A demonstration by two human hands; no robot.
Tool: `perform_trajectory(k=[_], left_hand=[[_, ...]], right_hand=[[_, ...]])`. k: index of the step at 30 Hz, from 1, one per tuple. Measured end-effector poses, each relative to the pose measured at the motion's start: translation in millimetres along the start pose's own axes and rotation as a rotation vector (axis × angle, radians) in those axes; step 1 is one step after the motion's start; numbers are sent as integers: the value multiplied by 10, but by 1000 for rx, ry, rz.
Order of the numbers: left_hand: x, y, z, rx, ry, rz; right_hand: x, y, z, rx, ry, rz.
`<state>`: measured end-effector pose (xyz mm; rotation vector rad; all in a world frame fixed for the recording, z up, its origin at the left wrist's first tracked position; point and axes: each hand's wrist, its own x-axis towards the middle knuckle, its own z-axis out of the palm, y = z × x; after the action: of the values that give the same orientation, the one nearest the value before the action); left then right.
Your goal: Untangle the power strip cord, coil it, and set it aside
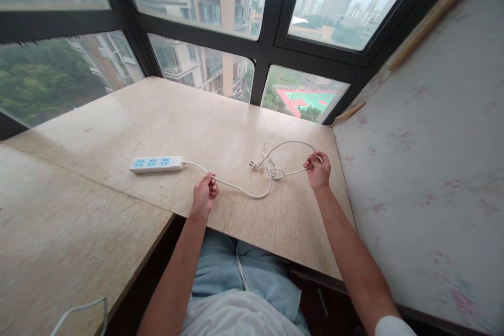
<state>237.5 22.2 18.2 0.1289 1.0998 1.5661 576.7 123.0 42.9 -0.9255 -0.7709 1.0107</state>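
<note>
A white power strip [156,164] with blue sockets lies flat on the beige stone sill [165,115]. Its white cord [258,192] runs right across the sill and loops near the plug [254,165], which rests on the surface. My left hand [205,193] is closed round the cord a short way from the strip. My right hand [318,169] pinches the cord at the far side of the loop, lifted slightly off the sill.
Dark-framed windows [271,47] wrap the sill's far side. A floral-papered wall [433,157] stands to the right. A second beige surface [51,241] lies at the left, with a white wire [84,308] on its near edge. My lap is below the sill.
</note>
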Motion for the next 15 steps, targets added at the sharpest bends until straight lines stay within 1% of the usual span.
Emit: perform_trajectory(k=[4,7,9,12,15], left_hand=[[158,137,-37,-24,84,72],[273,211,-59,-24,131,95],[320,231,-59,-10,154,82],[316,204,-29,32,184,78],[199,90,60,108,228,161]], right_hand=[[-227,70,-283,187,96,73],[-418,149,-425,270,140,132],[-550,200,-464,288,164,181],[-749,258,-450,252,205,247],[-948,274,-399,172,220,296]])
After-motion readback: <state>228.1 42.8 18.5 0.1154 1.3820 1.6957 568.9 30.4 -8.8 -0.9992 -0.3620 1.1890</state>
